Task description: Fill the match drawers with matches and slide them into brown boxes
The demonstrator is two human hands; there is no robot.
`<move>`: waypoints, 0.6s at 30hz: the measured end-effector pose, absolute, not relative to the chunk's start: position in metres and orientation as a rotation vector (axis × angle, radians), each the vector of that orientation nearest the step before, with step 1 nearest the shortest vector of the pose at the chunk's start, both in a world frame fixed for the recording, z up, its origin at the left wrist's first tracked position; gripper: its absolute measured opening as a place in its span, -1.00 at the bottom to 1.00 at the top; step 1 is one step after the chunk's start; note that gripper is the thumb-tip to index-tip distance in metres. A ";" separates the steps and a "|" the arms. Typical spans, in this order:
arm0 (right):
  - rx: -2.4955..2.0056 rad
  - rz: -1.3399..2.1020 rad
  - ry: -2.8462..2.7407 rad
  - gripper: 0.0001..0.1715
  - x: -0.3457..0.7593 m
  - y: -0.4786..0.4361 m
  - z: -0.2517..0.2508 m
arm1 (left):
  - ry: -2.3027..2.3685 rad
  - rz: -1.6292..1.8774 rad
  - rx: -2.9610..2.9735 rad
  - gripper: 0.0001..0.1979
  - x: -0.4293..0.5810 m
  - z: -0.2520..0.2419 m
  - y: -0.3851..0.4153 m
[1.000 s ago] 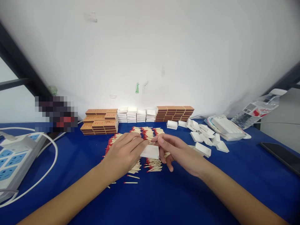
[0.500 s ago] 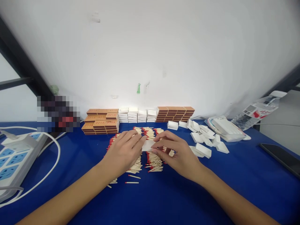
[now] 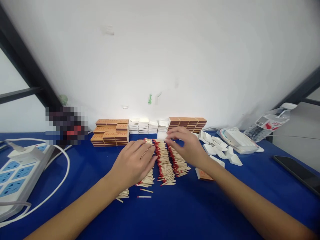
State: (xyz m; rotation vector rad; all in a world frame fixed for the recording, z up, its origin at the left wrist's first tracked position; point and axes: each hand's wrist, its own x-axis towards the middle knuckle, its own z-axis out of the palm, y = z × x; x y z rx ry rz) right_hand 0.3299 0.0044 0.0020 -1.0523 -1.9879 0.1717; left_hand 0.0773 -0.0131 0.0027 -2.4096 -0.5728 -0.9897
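My right hand (image 3: 185, 145) reaches over the tops of the match rows, its thumb and forefinger closed on a small white matchbox tray (image 3: 162, 135) in front of the white tray stacks (image 3: 143, 126). Over the left part of the matches lies my left hand (image 3: 136, 162), fingers bent and slightly apart, with nothing seen in it. Red-headed matches (image 3: 165, 166) spread in several rows on the blue table, partly hidden under that hand. Two loose matches (image 3: 144, 196) lie nearer to me.
Orange matchboxes (image 3: 110, 135) are stacked along the wall, with another stack (image 3: 187, 123) further right. Loose white trays (image 3: 220, 146) and one matchbox (image 3: 203, 175) lie beyond my right forearm. A power strip (image 3: 22, 180), plastic bottle (image 3: 270, 123) and phone (image 3: 297, 171) stand around the sides.
The white tray has left the space between both hands and moved away from me with my right hand, toward the stacks. My left hand has let it go. The view has shifted slightly.
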 end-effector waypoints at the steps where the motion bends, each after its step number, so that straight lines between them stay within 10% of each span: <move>1: -1.068 0.147 -1.995 -0.87 0.330 0.018 0.007 | -0.537 -1.003 -2.400 -0.89 0.078 0.003 -0.015; 18: -1.118 -0.117 -2.108 -0.89 0.316 0.122 0.001 | -0.408 -1.037 -2.364 -0.79 0.083 -0.005 -0.026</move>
